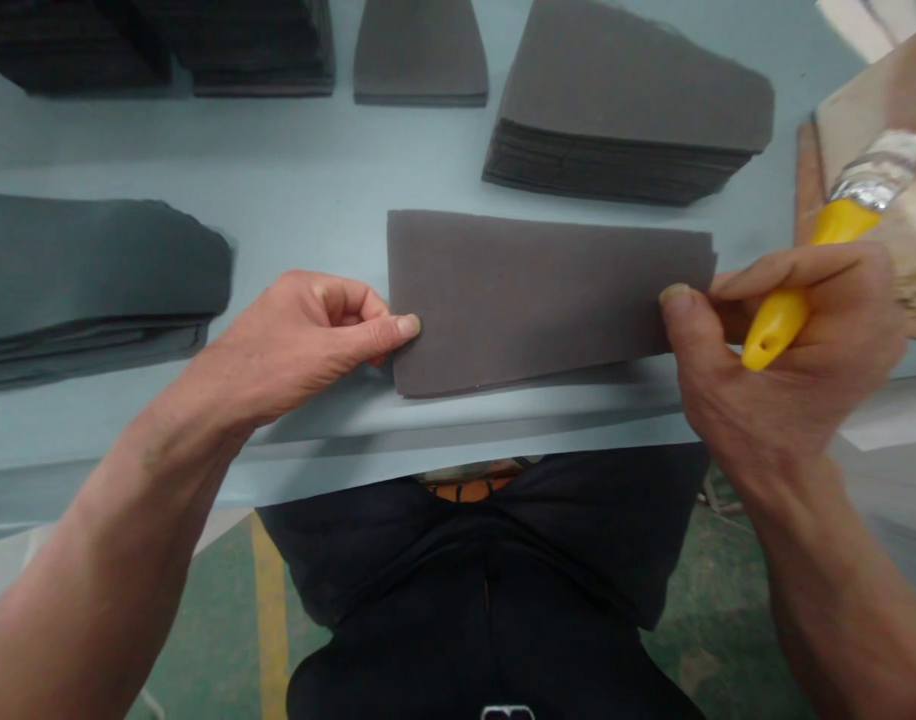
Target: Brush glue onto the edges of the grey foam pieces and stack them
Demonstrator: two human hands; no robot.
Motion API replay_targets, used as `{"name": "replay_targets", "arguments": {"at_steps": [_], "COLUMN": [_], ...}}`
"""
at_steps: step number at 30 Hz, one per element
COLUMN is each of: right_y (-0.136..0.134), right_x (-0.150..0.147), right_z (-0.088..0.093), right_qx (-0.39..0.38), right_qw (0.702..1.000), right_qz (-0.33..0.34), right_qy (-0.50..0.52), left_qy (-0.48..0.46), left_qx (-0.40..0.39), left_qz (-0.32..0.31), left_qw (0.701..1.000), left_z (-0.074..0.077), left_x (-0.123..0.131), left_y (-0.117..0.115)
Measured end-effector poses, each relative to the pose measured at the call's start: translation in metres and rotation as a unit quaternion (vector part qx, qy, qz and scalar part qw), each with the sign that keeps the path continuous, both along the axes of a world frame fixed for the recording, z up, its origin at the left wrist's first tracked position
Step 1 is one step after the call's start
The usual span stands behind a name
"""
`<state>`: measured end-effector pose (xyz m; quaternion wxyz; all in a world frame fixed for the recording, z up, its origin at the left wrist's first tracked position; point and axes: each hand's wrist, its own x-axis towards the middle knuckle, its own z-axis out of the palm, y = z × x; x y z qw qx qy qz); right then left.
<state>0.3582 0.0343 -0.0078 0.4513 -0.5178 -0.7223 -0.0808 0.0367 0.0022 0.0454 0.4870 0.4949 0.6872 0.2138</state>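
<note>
A grey foam sheet (533, 295) is pinched at its two ends near the front edge of the table (308, 190). Its left end is gripped by the closed left hand (308, 340). The right end is nipped by the right hand (788, 350), in which a yellow-handled brush (825, 250) is also clasped.

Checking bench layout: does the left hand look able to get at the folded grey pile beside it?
Probably yes: only bare table lies between left hand and pile, though it now pinches the sheet.

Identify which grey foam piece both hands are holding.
The loose flat sheet at the table edge: left hand pinches its left end, right hand its right. The others lie in stacks farther back, untouched.
</note>
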Motion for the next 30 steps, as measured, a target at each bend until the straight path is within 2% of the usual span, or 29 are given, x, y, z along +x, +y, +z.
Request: {"name": "replay_targets", "arguments": {"at_steps": [7, 12, 19, 25, 30], "right_y": [-0.002, -0.003, -0.004, -0.005, -0.006], "right_x": [0.001, -0.001, -0.002, 0.000, 0.001], "right_z": [0.000, 0.000, -0.001, -0.003, -0.003], "right_qx": [-0.024, -0.079, -0.112, -0.062, -0.086], "right_qw": [1.000, 0.996, 0.993, 0.998, 0.996], "right_qz": [-0.013, -0.038, -0.021, -0.010, -0.026], "right_qy": [-0.007, 0.007, 0.025, -0.008, -0.013], "left_qy": [0.010, 0.018, 0.064, 0.082, 0.091], "left_qx": [0.002, 0.001, 0.007, 0.011, 0.011], "left_qz": [-0.018, -0.024, -0.034, -0.033, -0.035], "left_qw": [1.000, 1.000, 0.997, 0.996, 0.995], "left_z": [0.001, -0.002, -0.010, -0.009, -0.009], "left_x": [0.000, -0.001, -0.005, -0.004, -0.001], "left_y": [0.002, 0.003, 0.002, 0.001, 0.000]}}
